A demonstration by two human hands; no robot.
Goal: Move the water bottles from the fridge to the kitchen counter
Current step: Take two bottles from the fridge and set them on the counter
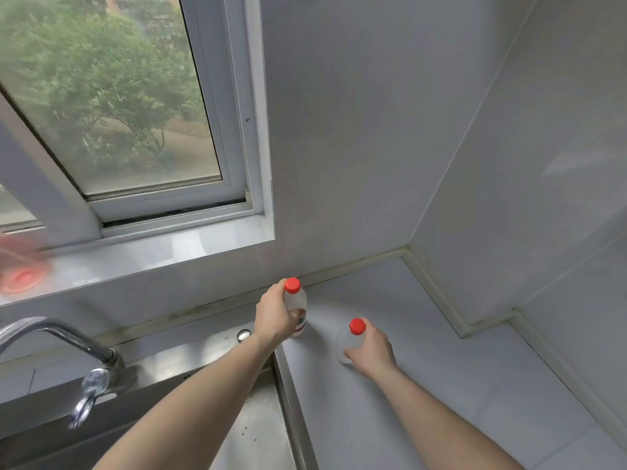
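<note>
Two clear water bottles with red caps stand on the grey kitchen counter (441, 351), near its back left corner by the sink. My left hand (274, 317) is wrapped around the far water bottle (296, 301), which is upright close to the back wall. My right hand (371, 351) grips the near water bottle (353, 335), upright and a little to the right and closer to me. Both bottle bases appear to rest on the counter. The fridge is out of view.
A steel sink (258, 432) lies left of the counter, with a chrome tap (68, 340) at its left. A window sill (152, 256) above holds a blurred red round object (22, 276). Tiled walls close the counter at the back and right.
</note>
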